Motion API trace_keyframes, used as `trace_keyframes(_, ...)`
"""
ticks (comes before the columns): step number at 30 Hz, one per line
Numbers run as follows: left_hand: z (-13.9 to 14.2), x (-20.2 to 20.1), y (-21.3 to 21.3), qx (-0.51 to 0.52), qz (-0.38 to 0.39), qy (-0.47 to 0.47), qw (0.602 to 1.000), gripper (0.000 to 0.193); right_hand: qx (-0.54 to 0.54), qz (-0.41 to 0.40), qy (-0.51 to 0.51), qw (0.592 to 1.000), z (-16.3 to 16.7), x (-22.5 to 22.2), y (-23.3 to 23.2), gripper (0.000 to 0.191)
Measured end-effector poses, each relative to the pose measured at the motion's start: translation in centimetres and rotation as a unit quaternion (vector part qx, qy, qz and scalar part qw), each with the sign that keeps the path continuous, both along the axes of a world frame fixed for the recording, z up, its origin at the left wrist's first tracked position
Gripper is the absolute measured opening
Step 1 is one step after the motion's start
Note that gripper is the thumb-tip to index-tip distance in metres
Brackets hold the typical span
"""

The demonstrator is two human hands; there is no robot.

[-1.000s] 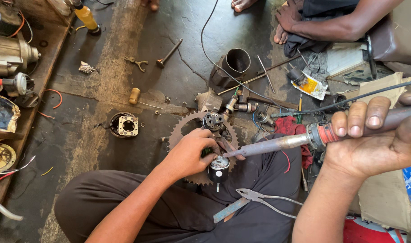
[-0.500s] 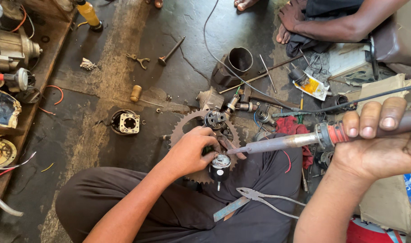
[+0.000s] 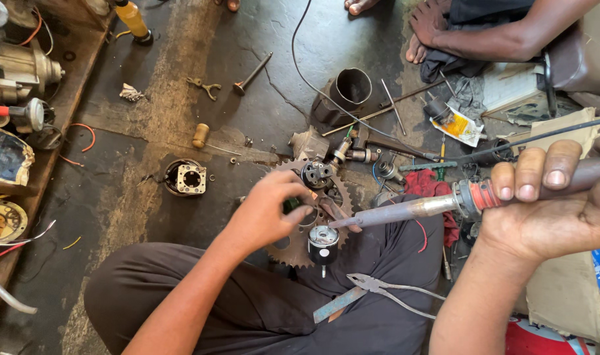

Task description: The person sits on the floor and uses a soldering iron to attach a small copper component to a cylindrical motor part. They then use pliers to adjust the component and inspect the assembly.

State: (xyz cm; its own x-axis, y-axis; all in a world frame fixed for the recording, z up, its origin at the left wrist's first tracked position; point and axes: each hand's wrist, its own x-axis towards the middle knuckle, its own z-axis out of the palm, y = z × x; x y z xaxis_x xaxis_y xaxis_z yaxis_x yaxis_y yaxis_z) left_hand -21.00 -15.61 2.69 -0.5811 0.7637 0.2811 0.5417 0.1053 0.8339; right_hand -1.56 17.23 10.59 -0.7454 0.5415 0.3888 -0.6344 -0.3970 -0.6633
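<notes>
My right hand (image 3: 550, 210) grips the handle of a large soldering iron (image 3: 405, 210); its long metal barrel points left, with the tip just above a small black cylindrical part with a silver top (image 3: 323, 243). My left hand (image 3: 268, 210) rests on a rusty toothed sprocket (image 3: 293, 253) on the floor, with its fingers closed on something small beside that part. What it pinches is hidden by the fingers. A small black motor part (image 3: 316, 174) lies on the sprocket's far edge.
Pliers (image 3: 372, 286) lie on my dark trousers. A metal cup (image 3: 349, 89), a valve (image 3: 251, 73), a square bearing housing (image 3: 185, 179), rods and small fittings litter the floor. Motors and wires (image 3: 17, 72) sit on a wooden ledge at left. Another person's feet (image 3: 431, 33) are at top right.
The soldering iron tip has stayed near the small cylindrical part. My left hand has shifted slightly on the sprocket. The view has moved a little.
</notes>
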Motion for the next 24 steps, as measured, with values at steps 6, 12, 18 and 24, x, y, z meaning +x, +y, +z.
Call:
trace_keyframes(6,0.9,-1.3,-1.0,0.016,0.085,-0.03,0.996,0.016,0.0,0.002,-0.001,1.0,0.0,0.0,0.1,0.025)
trace_keyframes(12,1.9,-2.4,-2.3,0.017,0.18,-0.105,0.978,0.014,0.002,0.002,-0.001,1.0,0.0,0.1,0.1,0.025)
trace_keyframes(18,2.1,-3.0,-3.0,0.035,0.227,-0.105,0.968,0.017,0.003,0.006,-0.003,1.0,0.1,0.4,0.3,0.025)
trace_keyframes(24,2.0,-3.1,-3.1,0.023,0.236,-0.104,0.966,0.017,0.003,0.01,-0.006,1.0,0.0,0.2,0.2,0.025)
